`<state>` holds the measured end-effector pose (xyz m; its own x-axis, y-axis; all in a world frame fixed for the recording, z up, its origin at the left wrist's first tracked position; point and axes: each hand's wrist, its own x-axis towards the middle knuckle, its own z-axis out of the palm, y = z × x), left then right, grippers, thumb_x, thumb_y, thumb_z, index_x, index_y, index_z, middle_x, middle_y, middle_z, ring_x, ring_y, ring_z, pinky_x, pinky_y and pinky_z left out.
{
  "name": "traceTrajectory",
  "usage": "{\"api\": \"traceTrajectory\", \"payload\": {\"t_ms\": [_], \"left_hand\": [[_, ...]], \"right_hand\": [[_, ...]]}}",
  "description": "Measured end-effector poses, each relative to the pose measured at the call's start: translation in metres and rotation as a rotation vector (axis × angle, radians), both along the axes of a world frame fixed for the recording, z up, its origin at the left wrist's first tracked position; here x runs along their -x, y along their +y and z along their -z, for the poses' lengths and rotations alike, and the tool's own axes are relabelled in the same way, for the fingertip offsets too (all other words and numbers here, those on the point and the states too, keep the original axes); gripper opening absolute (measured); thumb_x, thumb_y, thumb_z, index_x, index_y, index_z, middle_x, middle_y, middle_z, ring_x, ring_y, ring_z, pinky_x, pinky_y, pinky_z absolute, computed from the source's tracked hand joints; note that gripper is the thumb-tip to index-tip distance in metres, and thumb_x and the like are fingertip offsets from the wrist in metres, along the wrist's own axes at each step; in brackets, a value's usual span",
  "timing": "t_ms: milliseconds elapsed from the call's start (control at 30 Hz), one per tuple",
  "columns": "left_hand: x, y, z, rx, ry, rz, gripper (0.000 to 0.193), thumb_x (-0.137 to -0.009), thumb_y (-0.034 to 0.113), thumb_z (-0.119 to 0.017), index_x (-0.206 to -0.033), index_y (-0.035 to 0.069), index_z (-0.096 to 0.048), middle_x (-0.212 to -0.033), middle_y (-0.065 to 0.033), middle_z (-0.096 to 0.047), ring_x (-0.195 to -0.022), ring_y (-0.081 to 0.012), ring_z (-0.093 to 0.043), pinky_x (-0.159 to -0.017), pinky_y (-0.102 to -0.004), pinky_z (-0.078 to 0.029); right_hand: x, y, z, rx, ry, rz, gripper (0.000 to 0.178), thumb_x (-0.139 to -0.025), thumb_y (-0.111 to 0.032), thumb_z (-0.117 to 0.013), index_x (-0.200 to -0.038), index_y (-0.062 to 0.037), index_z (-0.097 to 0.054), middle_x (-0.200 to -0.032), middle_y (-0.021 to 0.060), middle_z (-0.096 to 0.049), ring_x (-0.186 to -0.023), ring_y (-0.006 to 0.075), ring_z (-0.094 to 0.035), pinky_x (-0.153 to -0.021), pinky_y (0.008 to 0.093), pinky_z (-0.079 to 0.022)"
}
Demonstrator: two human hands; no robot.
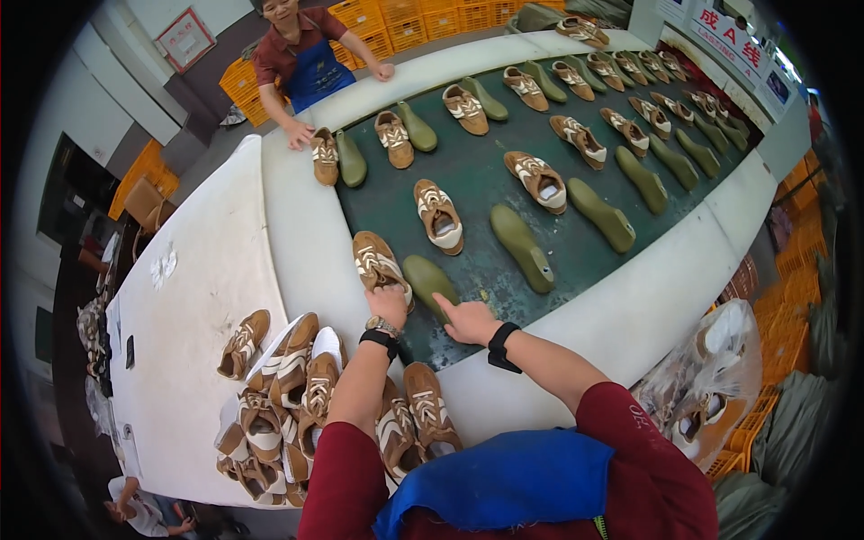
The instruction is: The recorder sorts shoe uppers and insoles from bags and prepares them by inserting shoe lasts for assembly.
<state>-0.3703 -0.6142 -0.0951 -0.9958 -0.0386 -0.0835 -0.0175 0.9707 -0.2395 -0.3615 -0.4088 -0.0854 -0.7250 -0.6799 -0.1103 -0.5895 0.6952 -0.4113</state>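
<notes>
My left hand (387, 304) is closed around the heel end of a brown sneaker (374, 256) with cream stripes, at the near left corner of the dark green work surface. Right beside that shoe lies an olive-green shoe last (427, 281). My right hand (470, 319) has its index finger stretched out and touching the last's near end; it does not grip it. Beyond my hands, another brown sneaker (438, 216) and a second green last (522, 247) lie on the dark green surface (477, 292).
Brown sneakers (270, 396) are heaped on the white table (193, 297) to my left, with a pair (430, 403) near my body. Rows of sneakers and lasts run to the far right. Across the table a person (301, 54) touches a sneaker (325, 157). A plastic bag of shoes (711, 382) sits at right.
</notes>
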Motion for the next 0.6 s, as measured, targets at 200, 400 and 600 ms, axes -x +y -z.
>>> {"api": "traceTrajectory", "payload": {"t_ms": [200,400,600], "left_hand": [[-0.005,0.027,-0.030,-0.234,0.147,0.186,0.051,-0.062,0.029,-0.074,-0.108,0.015,-0.057,-0.100,-0.0070,-0.061,-0.094,-0.0266,-0.058,-0.076,-0.0468,-0.044],[-0.045,0.143,-0.164,-0.210,0.116,0.476,0.050,-0.071,0.024,-0.071,-0.113,0.003,-0.054,-0.092,-0.0160,-0.064,-0.085,-0.0331,-0.061,-0.074,-0.0431,-0.046],[-0.146,0.321,-0.205,-0.674,0.043,1.092,0.042,-0.074,0.016,-0.069,-0.110,-0.001,-0.055,-0.092,-0.0205,-0.062,-0.084,-0.0364,-0.060,-0.074,-0.0420,-0.047]], "right_hand": [[-0.037,0.063,-0.016,0.240,-0.193,0.215,0.056,-0.078,-0.027,-0.064,-0.127,-0.0145,-0.039,-0.080,0.0178,-0.064,-0.076,0.0371,-0.063,-0.063,0.0468,-0.049],[-0.119,0.126,-0.058,0.459,-0.252,0.219,0.035,-0.077,-0.015,-0.054,-0.111,-0.0078,-0.060,-0.093,0.0180,-0.065,-0.089,0.0359,-0.060,-0.078,0.0467,-0.047],[-0.217,0.229,-0.112,0.411,-0.195,0.438,0.036,-0.076,-0.019,-0.057,-0.109,-0.0070,-0.062,-0.088,0.0184,-0.065,-0.085,0.0360,-0.061,-0.077,0.0453,-0.047]]}}
